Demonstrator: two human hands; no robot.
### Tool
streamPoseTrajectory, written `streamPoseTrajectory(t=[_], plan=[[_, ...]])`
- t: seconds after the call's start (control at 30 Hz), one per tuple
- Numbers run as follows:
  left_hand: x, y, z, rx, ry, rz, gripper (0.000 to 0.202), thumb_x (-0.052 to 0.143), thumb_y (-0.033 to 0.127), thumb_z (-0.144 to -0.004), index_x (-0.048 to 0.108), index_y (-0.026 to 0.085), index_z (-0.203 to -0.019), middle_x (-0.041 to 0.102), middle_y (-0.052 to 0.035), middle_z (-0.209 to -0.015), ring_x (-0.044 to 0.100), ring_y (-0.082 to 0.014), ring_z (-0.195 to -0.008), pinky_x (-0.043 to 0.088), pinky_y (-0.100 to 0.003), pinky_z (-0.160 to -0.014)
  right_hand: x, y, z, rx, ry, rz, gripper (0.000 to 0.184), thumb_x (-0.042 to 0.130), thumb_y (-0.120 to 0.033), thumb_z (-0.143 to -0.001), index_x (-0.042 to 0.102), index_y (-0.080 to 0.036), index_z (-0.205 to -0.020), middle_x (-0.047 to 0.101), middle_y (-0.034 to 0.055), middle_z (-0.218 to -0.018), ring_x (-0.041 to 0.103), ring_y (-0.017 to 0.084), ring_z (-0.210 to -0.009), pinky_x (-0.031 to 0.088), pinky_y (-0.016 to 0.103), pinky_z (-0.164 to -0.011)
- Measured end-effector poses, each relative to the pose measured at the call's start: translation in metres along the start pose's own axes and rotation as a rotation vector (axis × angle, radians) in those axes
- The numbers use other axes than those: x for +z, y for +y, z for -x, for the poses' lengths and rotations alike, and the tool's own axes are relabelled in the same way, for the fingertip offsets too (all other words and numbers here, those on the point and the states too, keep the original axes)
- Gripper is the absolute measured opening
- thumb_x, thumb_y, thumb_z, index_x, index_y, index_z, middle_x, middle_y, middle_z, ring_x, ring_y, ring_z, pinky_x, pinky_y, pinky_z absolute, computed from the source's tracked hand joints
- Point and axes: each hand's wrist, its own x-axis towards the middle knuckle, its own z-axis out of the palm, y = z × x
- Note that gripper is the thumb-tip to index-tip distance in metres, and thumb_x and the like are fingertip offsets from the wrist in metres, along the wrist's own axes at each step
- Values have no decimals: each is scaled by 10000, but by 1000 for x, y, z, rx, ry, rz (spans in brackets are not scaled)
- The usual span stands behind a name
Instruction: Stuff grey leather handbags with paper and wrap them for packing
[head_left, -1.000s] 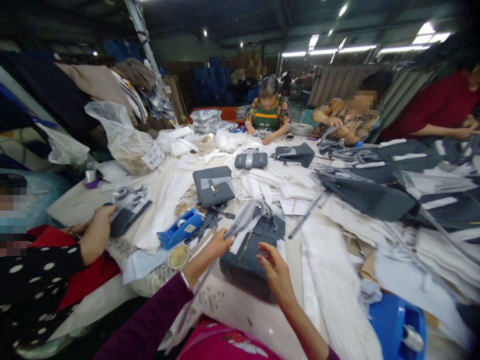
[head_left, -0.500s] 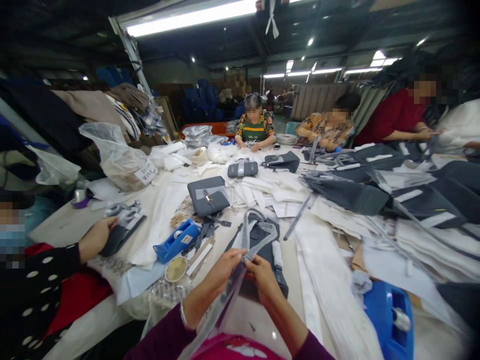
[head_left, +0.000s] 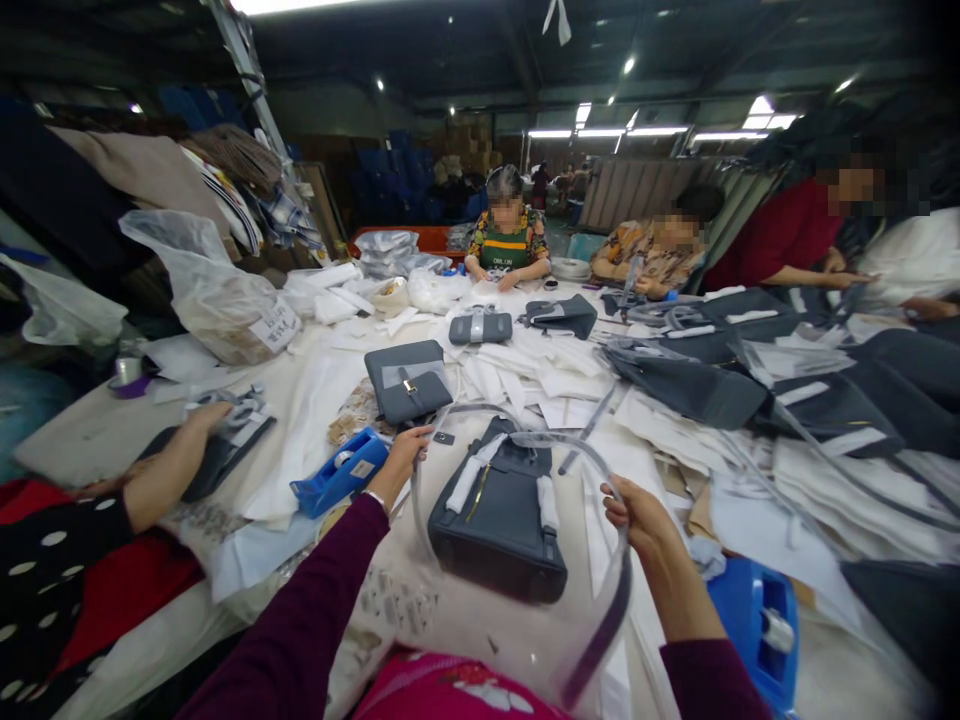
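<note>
A dark grey bag lies on the table in front of me, with white padding wrapped round its strap ends and a gold zip on its face. Pinched in my left hand, at the bag's left, is one stretch of a long strap covered in clear plastic. My right hand grips another stretch of the plastic-covered strap on the right side. Between the hands the strap arches over the top of the bag, and its right part hangs down towards my lap, blurred.
Blue tape dispensers stand left and lower right. A smaller grey bag sits behind. Grey bag pieces and white sheets pile up at right. A co-worker's hand works at left; other people sit across the table.
My hands were close together over the bag and have moved wide apart, one to each side. The strap has spread with them, uncovering the bag's front. The view has shifted slightly.
</note>
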Motion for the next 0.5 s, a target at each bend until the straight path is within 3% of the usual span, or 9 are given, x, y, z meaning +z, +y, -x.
streamPoseTrajectory(t=[0.13, 0.27, 0.37, 0.5], plan=[[0, -13, -6, -29, 31, -3, 337, 631, 35, -635, 684, 82, -964, 529, 29, -582, 392, -34, -443, 290, -158, -416, -9, -2, 2, -5, 46, -11, 213, 683, -199, -651, 475, -197, -697, 508, -33, -592, 287, 24, -362, 217, 138, -289], [9, 1, -5, -35, -22, -6, 349, 645, 31, -620, 701, 77, -961, 553, 8, -602, 402, -34, -454, 286, -159, -414, 21, -9, 17, 45, -84, -39, 211, 700, -211, -690, 493, -185, -725, 511, -32, -646, 287, 17, -387, 223, 131, -307], [19, 43, 2, 15, -160, -5, 426, 656, 51, -621, 692, 78, -1045, 577, -7, -654, 398, -28, -463, 284, -157, -417, 77, -10, 22, 122, -253, -36, 196, 684, -206, -703, 494, -179, -738, 506, -33, -663, 307, 15, -406, 237, 135, -338], [32, 120, 25, 145, -479, -92, 510, 663, 125, -676, 632, 69, -1182, 544, 8, -619, 400, -34, -458, 277, -153, -410, 183, 17, 0, 88, -352, 17, 200, 610, -151, -652, 447, -208, -753, 462, -51, -606, 348, 48, -414, 282, 173, -377]])
